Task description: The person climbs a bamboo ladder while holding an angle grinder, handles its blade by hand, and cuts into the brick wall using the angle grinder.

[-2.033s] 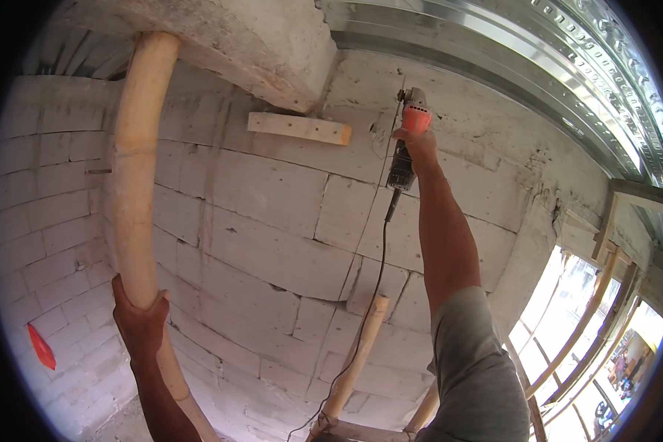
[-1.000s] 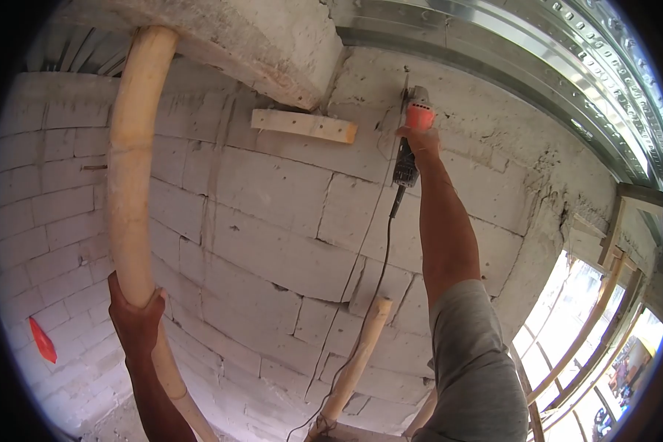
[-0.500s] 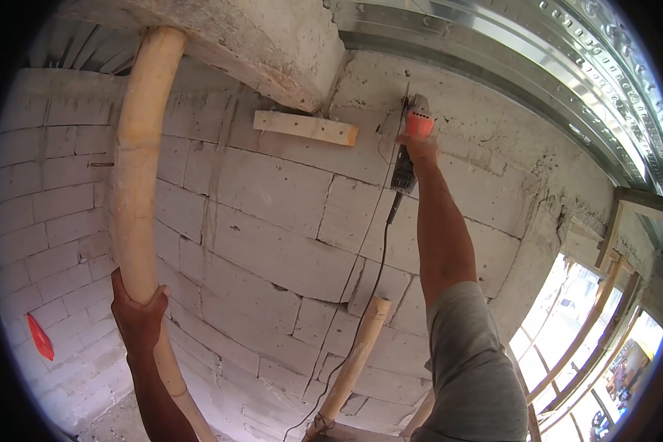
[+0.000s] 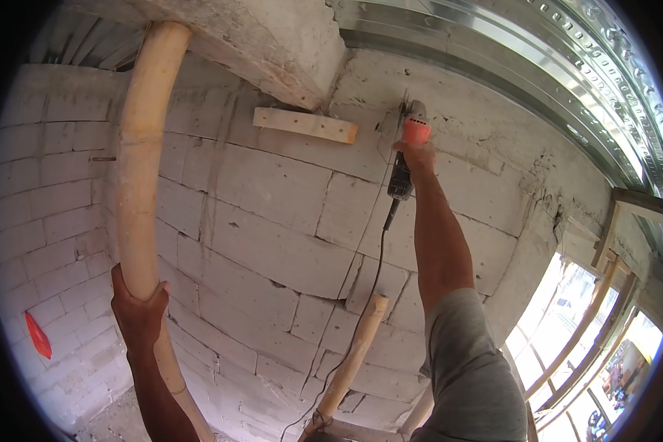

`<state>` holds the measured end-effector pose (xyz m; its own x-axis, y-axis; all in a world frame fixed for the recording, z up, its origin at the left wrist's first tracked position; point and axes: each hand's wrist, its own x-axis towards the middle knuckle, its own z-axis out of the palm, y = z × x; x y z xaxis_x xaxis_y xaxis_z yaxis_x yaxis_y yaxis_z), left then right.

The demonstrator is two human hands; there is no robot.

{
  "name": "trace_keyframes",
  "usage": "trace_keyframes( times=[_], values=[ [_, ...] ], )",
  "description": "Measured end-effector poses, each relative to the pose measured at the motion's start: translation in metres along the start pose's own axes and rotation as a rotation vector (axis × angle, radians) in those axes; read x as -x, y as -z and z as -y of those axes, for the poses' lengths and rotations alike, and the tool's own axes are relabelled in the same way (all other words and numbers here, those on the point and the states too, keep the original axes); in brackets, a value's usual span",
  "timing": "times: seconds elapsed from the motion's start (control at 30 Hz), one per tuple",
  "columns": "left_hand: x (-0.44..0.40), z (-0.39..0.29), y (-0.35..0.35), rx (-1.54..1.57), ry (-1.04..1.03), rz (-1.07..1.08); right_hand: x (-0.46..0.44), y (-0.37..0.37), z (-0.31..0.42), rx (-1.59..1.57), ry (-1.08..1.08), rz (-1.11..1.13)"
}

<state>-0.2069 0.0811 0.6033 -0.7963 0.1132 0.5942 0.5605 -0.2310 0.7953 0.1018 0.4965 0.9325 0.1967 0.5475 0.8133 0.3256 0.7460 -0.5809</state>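
High on the block wall point(image 4: 272, 199), my right hand point(image 4: 418, 156) is wrapped round a red and black angle grinder point(image 4: 415, 131). The disc edge meets the wall near a thin vertical line; how deep it sits I cannot tell. A black power cord point(image 4: 380, 258) hangs from the grinder's lower end. On the left, my left hand point(image 4: 140, 303) grips a thick upright bamboo pole point(image 4: 140, 147), thumb on its right side. The pole's top reaches the underside of a concrete beam point(image 4: 272, 44).
A wooden plank point(image 4: 306, 125) is fixed below the beam's end. A shorter bamboo pole point(image 4: 352, 353) stands lower centre, the cord passing beside it. Corrugated metal decking point(image 4: 493, 51) spans overhead. Right is a wood-framed opening point(image 4: 567, 317); a red object point(image 4: 38, 335) is at far left.
The grinder and my right hand have shifted slightly down along the wall line. My left hand keeps its hold on the bamboo pole.
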Motion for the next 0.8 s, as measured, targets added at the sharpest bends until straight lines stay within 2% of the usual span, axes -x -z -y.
trace_keyframes(
  times=[0.07,0.27,0.37,0.47,0.57,0.7,0.8],
  values=[
    [0.000,0.000,0.000,-0.011,-0.008,-0.007,0.020,0.009,0.011,-0.034,0.003,0.068],
    [-0.002,0.009,-0.001,-0.005,-0.049,-0.012,0.033,0.003,-0.025,0.038,0.003,-0.015],
    [-0.002,0.008,0.000,-0.012,-0.058,-0.012,0.039,0.013,-0.026,-0.012,-0.070,0.131],
    [-0.002,0.012,-0.002,-0.034,-0.119,-0.044,0.040,0.030,-0.006,-0.058,-0.030,0.187],
    [-0.001,0.012,-0.003,-0.042,-0.125,-0.055,0.025,0.039,0.007,-0.175,0.023,0.088],
    [-0.001,0.012,-0.004,-0.059,-0.156,-0.069,0.011,0.062,0.028,-0.271,-0.002,0.239],
    [-0.002,0.009,-0.003,-0.034,-0.067,-0.032,0.011,0.069,0.040,-0.315,-0.068,0.268]
  ],
)
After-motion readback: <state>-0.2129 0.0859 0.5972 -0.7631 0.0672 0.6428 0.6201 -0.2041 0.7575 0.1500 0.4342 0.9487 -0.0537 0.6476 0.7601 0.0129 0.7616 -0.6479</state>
